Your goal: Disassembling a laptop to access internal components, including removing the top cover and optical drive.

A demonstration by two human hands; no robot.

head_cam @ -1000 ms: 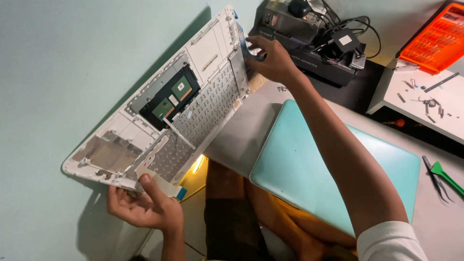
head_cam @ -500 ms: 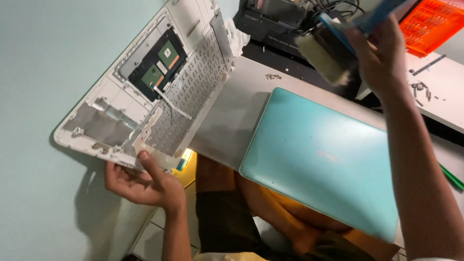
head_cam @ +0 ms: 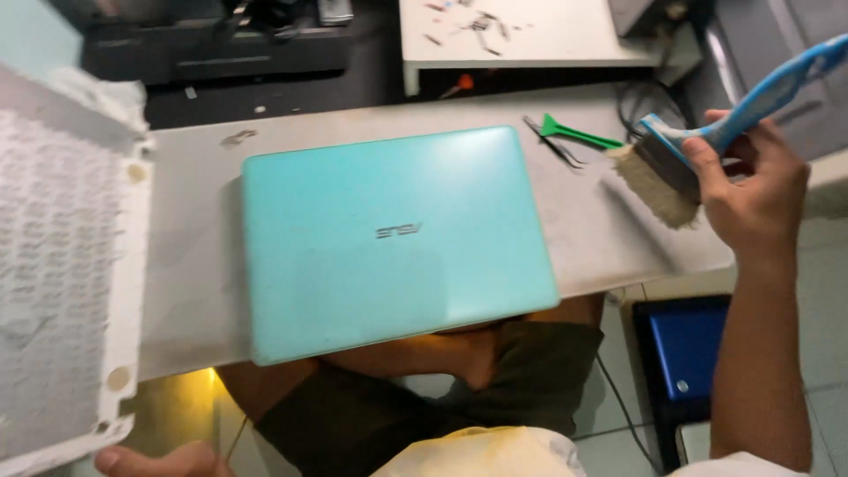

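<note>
We see a blue-handled brush point(head_cam: 707, 141), pale bristles angled down-left, raised over the counter's right end. White laptop chassis panel point(head_cam: 66, 291) fills the left edge, tilted, its perforated inner side facing us, screw bosses along its rim.

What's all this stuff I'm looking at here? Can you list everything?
Laptop lid: one, turquoise, flat on the middle of the bench.
Laptop inner frame: one, white, held up at the left edge.
Brush: one, blue handle with pale bristles, held above the bench's right end.
Pry tool: one, green, on the bench beyond the lid.
Tweezers: one pair, dark, beside the pry tool.
Bench: one, grey.
Tray: one, white, small parts scattered on it, at the back.
Stool: one, blue, on the floor to the right.
Left hand: under the frame's lower edge.
Right hand: fingers closed around the brush handle.
</note>
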